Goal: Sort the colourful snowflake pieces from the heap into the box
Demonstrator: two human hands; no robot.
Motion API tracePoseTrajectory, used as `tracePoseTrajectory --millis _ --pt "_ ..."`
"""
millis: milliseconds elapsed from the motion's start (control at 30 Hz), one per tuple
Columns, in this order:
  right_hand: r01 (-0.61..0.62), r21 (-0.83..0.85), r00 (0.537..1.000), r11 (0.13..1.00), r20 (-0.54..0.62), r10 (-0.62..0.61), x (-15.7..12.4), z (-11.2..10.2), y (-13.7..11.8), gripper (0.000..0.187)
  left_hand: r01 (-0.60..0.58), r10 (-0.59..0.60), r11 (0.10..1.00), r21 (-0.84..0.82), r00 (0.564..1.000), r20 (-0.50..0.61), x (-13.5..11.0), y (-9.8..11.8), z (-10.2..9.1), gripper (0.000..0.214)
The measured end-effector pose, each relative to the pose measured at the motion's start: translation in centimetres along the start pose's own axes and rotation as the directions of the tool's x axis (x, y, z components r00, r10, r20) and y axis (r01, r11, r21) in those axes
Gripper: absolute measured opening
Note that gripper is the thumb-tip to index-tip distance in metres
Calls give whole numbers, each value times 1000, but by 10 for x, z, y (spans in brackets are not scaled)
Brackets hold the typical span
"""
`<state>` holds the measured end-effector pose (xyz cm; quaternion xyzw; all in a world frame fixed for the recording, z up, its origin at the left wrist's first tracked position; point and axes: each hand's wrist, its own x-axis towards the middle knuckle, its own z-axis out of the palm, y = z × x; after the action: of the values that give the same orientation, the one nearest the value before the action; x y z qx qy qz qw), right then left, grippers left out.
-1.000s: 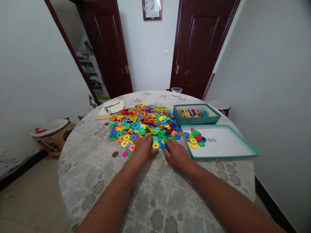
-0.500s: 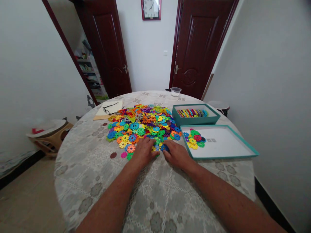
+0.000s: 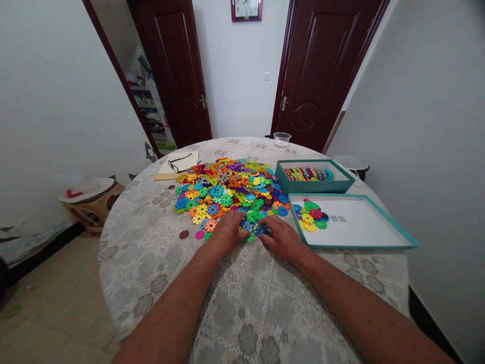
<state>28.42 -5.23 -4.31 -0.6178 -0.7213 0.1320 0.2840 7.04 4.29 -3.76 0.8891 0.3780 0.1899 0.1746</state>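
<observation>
A heap of colourful plastic snowflake discs (image 3: 227, 189) covers the middle of the table. At its near edge my left hand (image 3: 226, 231) rests with fingers curved and thumb apart, beside several green and yellow discs (image 3: 253, 216). Just opposite, my right hand (image 3: 282, 236) has its thumb and fingers closed around a dark blue disc (image 3: 260, 229). Its fingertips partly cover that disc. A pink disc (image 3: 199, 234) and a brown disc (image 3: 184, 234) lie apart, left of my left hand.
Right of the heap lies a shallow white tray with a teal rim (image 3: 356, 246), holding a cluster of discs (image 3: 310, 216). Behind it stands a teal box (image 3: 316, 186) with rows of threaded discs. Glasses (image 3: 174, 166) lie on paper at far left; a clear bowl (image 3: 282, 139) stands at the back.
The whole view has shifted, so the table and walls appear further right and slightly higher. My hands stay at the heap's near edge, with only small finger movements.
</observation>
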Motion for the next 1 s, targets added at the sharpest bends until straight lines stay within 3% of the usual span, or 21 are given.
tracePoseTrajectory --millis 133,333,533,733,1000 --pt "-1 22 1000 1000 -20 1 -1 1 0 47 -26 26 1000 13 998 53 -1 3 -1 47" --pt "78 5 993 997 89 -78 -3 -4 -6 19 -79 80 997 -15 992 92 -6 13 -4 32" --pt "51 73 999 996 -18 -50 -6 -9 -12 14 -60 64 997 -54 995 76 -7 24 -6 15" --pt "50 230 996 972 -85 -31 -7 -5 -20 13 -2 3 996 -93 1000 13 -8 28 -7 33" --pt "-12 312 996 950 -76 37 -6 -4 -24 13 -87 95 991 -101 993 72 -8 24 -3 48"
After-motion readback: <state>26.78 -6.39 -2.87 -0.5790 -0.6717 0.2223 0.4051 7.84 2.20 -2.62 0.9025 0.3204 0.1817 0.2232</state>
